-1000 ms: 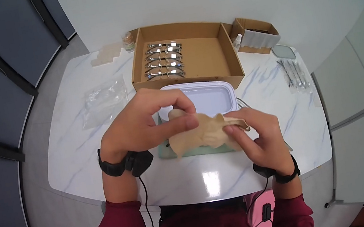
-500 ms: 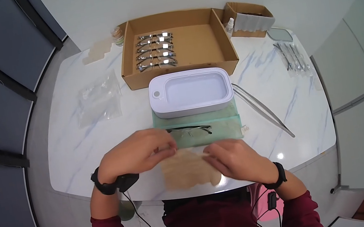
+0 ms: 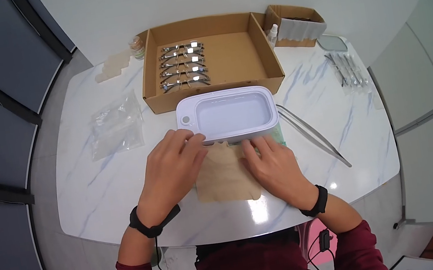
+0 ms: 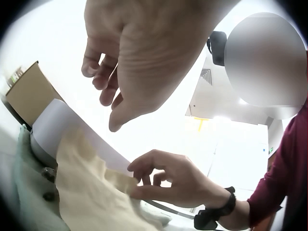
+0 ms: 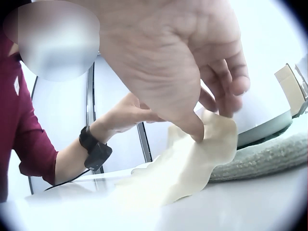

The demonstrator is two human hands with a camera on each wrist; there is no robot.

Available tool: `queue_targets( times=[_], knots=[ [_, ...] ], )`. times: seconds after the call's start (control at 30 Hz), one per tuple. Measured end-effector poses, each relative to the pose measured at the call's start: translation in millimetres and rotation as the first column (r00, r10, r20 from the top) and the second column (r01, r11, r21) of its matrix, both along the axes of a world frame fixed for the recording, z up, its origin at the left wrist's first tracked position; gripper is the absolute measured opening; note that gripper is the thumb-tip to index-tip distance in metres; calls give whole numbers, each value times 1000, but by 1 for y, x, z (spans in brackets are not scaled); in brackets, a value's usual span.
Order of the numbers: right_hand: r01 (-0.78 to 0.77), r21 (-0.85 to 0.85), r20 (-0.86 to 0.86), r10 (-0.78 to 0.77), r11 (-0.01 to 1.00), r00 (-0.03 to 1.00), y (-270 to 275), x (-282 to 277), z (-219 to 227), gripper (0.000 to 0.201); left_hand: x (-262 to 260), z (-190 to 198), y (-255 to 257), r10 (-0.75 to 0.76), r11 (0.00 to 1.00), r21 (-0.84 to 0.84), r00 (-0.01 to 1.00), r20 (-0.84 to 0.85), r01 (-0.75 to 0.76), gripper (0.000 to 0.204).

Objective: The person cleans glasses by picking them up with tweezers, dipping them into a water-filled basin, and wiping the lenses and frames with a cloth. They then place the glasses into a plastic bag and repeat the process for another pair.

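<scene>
A tan cloth (image 3: 226,173) lies spread over a folded green towel (image 3: 278,135), in front of a pale lavender cleaner tub (image 3: 238,129). My left hand (image 3: 171,162) is over the cloth's far left corner; in the left wrist view its fingers hang loosely, apart from the fabric. At the far right corner, my right hand (image 3: 275,168) pinches the cloth, which rises between thumb and fingers in the right wrist view. The cloth covers the spot where eyeglasses lay on the towel; small dark parts (image 4: 49,174) show beside it in the left wrist view.
Behind the tub stands a cardboard box (image 3: 237,51) with several eyeglasses (image 3: 183,63) in a column. Long tweezers (image 3: 317,138) lie to the right, near several bagged glasses (image 3: 347,68). A clear plastic bag (image 3: 117,130) lies left. A smaller carton (image 3: 298,24) and bottle (image 3: 272,34) stand back right.
Both hands have brought the cloth down from in front of the tub, then forward over the towel and the eyeglasses on it. My left hand has come away from the cloth.
</scene>
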State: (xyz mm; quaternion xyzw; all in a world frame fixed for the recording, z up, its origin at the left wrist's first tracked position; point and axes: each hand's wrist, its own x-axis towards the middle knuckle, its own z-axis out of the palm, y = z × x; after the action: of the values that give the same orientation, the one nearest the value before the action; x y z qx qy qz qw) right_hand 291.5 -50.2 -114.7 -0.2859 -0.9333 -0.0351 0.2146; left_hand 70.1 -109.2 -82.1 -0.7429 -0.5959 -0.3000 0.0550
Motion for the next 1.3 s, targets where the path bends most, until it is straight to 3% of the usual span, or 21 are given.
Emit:
queue_targets(
  times=[0.1,0.17,0.27,0.37,0.7,0.87,1.0,1.07,1.3],
  knots=[
    [-61,81,-63,66,995,996,0,1,3,28,1,-3,-9,-77,997,9,996,53,77,16],
    [-225,-7,-93,224,974,970,1,-2,-1,26,1,-19,-8,-233,962,-138,972,23,234,21],
    [-241,-69,29,243,968,970,0,-8,-8,23,7,-37,-7,-243,962,-155,965,-96,226,22],
    [-222,-86,120,231,971,965,-1,-8,-5,24,11,-39,-7,-210,968,-161,974,-89,194,21],
    [-221,-68,32,223,973,974,-4,-10,-15,15,12,-53,-12,-229,965,-152,970,-82,215,17],
    [-260,-14,30,261,965,965,-4,-8,-15,15,11,-52,-16,-242,968,-114,950,-197,223,16],
    [-305,-28,34,306,952,951,-2,-2,7,14,13,-29,-21,-234,972,-74,945,-230,223,17],
    [-374,-70,-93,368,925,925,-3,2,27,16,13,-11,-27,-236,972,-68,942,-239,227,18],
    [-409,60,-73,412,911,908,-6,14,77,22,21,39,-38,-151,985,25,925,-349,171,19]
  ],
)
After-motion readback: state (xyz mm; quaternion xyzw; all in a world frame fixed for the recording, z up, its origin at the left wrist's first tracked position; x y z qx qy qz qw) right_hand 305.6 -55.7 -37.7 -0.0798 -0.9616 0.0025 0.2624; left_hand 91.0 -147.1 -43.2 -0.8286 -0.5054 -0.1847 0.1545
